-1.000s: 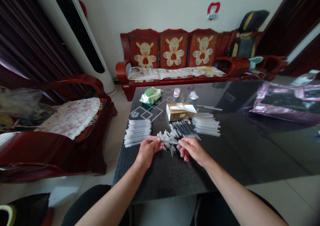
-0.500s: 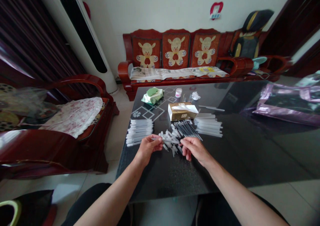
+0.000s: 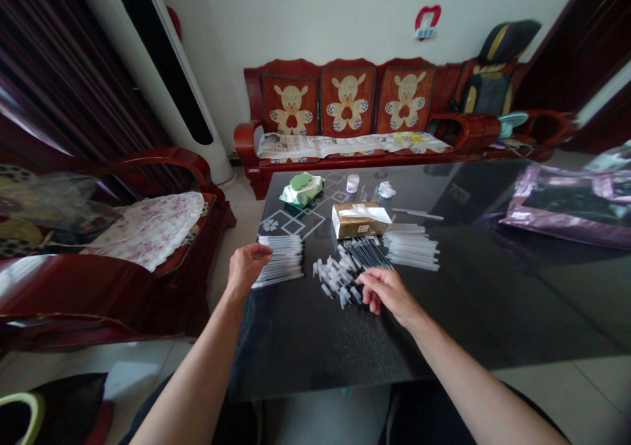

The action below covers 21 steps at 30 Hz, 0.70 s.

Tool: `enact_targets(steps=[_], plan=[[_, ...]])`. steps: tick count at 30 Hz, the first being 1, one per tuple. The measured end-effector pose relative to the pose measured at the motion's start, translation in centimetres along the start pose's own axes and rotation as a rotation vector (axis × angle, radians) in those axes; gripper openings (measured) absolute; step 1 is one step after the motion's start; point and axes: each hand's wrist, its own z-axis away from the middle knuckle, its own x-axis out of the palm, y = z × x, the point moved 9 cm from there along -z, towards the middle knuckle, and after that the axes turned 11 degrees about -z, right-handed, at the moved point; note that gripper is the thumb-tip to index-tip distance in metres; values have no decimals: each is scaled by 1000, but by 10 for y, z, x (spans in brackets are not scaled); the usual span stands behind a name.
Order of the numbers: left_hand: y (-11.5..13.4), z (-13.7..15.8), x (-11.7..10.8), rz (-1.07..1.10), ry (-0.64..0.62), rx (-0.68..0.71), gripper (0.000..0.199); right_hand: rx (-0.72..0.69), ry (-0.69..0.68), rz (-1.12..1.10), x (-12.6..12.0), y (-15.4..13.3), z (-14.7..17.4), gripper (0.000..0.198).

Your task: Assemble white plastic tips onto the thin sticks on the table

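My left hand [image 3: 248, 265] is at the left end of a row of white, translucent pens [image 3: 283, 261], which lie side by side on the dark table. Its thumb and fingers are pinched on the end of a pen there, and the palm hides the near ends. My right hand [image 3: 384, 292] hovers at the right side of a loose heap of pen caps [image 3: 338, 279], fingers curled together. Whatever its fingertips hold is too small to make out. Just beyond that hand lie thin dark rods [image 3: 367, 253], like pen refills. More white tubes [image 3: 411, 248] lie to their right.
A gold box [image 3: 361, 221] stands behind the rods. Farther back are a green wipes pack [image 3: 302, 188], a small white jar [image 3: 352, 183] and a crumpled tissue [image 3: 386, 189]. One white tube [image 3: 418, 214] lies apart. A purple plastic bag [image 3: 566, 205] covers the table's right side.
My left hand has moved left from above the caps to the pen row, taking the pen it held away from my right hand. My right hand has stayed nearly in place.
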Motion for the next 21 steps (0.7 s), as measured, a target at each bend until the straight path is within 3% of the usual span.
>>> enact_targets(steps=[4, 14, 18, 21], plan=[[7, 0, 2, -230, -26, 68, 16, 0, 4, -2, -2, -1, 1, 36], [17, 3, 9, -271, -53, 145, 22, -7, -2, 1, -2, -2, -1, 35], [18, 1, 9, -208, -57, 158, 24, -13, -11, 0, 0, -1, 0, 35], [21, 2, 11, -14, -103, 177, 24, -13, -14, 1, 0, -1, 0, 35]])
